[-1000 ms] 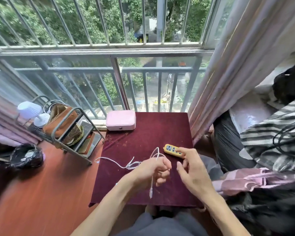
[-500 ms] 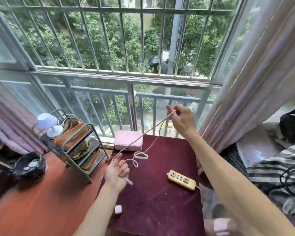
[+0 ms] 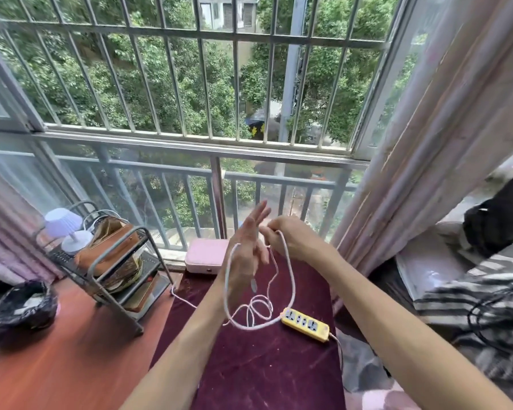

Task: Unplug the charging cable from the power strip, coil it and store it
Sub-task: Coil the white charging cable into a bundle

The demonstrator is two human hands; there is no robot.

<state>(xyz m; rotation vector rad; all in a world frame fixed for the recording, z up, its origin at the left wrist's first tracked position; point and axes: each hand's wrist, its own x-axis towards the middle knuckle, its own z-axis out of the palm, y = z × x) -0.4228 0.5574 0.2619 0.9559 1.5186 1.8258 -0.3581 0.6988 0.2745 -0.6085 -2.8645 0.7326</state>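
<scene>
Step in hand looks like coiling: cable (image 3: 290, 279) seems already out of the strip (image 3: 305, 320), no plug seen in its sockets, tho a loop lies just beside its near end. L hand (image 3: 246, 247) is raised over the table (image 3: 249, 365), fingers straight and spread, acting as a former; a cable loop runs round the back of it and hangs down to the tabletop, one connector end dangling by the wrist. R hand (image 3: 290, 236) is just beside it, fingers curled, pinching the cable near the L fingertips. Loose tangle of slack sits on the table under the hands, and a tail runs off the L table edge twd the floor. Next move prob: R hand carries another turn round the L hand, keeping loops even and pulling slack up w/o snagging the tangle or dragging the strip. Around: pink box (image 3: 206, 255) at table's far edge, poss storage spot, can't tell; wire rack (image 3: 116, 267) w/ lamp and bag to the L, curtain (image 3: 427, 158) close on the R.
</scene>
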